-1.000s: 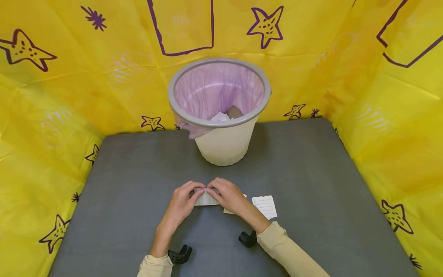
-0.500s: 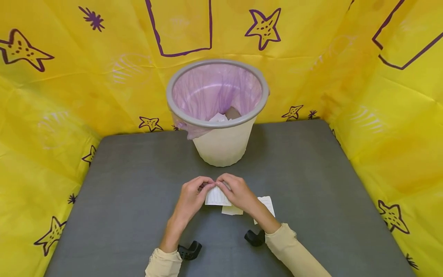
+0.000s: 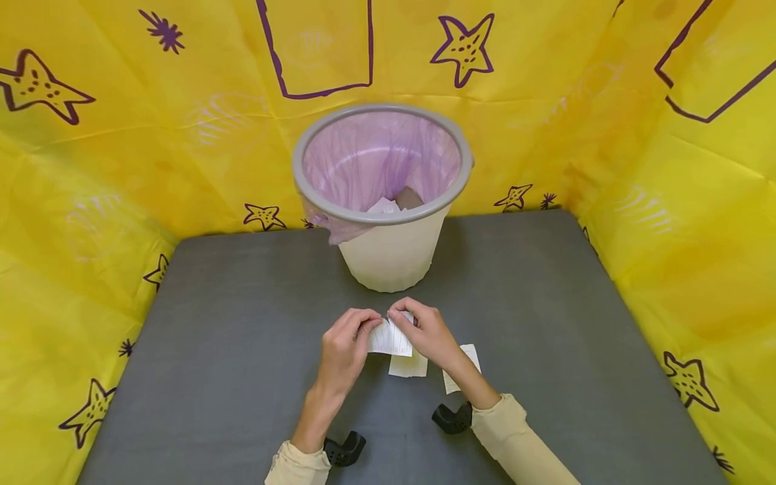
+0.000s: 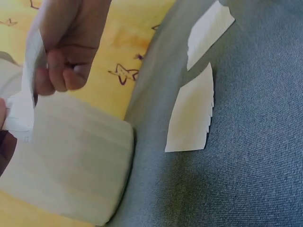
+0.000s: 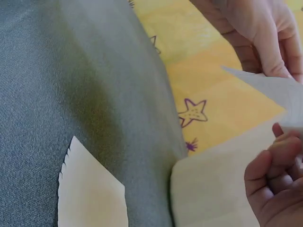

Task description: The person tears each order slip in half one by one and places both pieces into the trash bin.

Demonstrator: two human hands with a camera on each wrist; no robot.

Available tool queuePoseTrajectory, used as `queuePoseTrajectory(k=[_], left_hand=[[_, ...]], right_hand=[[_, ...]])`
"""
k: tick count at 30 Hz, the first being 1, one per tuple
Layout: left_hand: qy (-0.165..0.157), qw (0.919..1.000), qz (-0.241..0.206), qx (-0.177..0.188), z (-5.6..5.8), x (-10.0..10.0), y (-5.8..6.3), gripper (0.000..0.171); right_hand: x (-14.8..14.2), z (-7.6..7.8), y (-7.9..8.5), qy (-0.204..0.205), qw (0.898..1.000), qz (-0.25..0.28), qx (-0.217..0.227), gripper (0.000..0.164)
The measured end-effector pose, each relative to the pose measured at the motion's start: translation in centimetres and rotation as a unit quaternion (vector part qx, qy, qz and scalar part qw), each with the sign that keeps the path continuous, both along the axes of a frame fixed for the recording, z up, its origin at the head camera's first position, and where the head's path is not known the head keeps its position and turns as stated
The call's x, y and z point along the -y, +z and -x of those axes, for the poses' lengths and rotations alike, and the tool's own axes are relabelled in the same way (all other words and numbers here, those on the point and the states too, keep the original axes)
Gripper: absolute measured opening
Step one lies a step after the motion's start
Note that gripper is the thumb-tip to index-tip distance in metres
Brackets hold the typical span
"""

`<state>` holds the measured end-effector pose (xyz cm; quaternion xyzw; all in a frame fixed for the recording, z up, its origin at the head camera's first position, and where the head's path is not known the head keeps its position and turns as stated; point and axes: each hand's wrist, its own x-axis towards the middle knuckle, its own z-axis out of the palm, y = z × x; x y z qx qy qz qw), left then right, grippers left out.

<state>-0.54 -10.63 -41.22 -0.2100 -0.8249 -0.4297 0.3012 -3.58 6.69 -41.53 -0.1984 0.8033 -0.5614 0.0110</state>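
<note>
Both hands hold a small lined sheet of paper [image 3: 391,340] just above the table, in front of the bin. My left hand [image 3: 345,343] pinches its upper left part between thumb and fingers. The right hand [image 3: 426,331] pinches the upper right part, with curled fingers also visible in the left wrist view. Between the fingertips the top edge shows a notch like a short tear. Below the held sheet lies a loose piece of paper [image 3: 407,366] with one ragged edge, clear in the left wrist view. Another torn piece [image 3: 470,353] lies farther right, partly behind the right forearm.
A pale waste bin [image 3: 388,259] with a grey rim stands behind the hands. Its purple liner bag [image 3: 345,155] contains white paper scraps [image 3: 383,205] and a brown piece [image 3: 409,197]. Yellow patterned cloth [image 3: 521,135] surrounds the grey table [image 3: 242,303] on three sides.
Both hands have moved right and slightly up with the paper. Their fingertips have drawn a little apart, and a notch has appeared in the top edge. More of the loose piece below shows.
</note>
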Motion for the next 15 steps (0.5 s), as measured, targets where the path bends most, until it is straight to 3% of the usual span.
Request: queuePoseTrajectory(k=[7, 11, 15], left_hand=[[0.002, 0.9996, -0.02, 0.02, -0.1, 0.2, -0.1, 0.005], [0.041, 0.9981, -0.036, 0.03, 0.1, 0.8, -0.1, 0.005], [0.065, 0.9957, -0.044, 0.049, -0.1, 1.4, -0.2, 0.005]], right_hand=[[0.1, 0.2, -0.1, -0.009, 0.998, 0.006, -0.055, 0.007], [-0.5, 0.5, -0.2, -0.035, 0.995, 0.002, -0.093, 0.004], [-1.2, 0.7, -0.5, -0.058, 0.994, -0.009, -0.093, 0.003]])
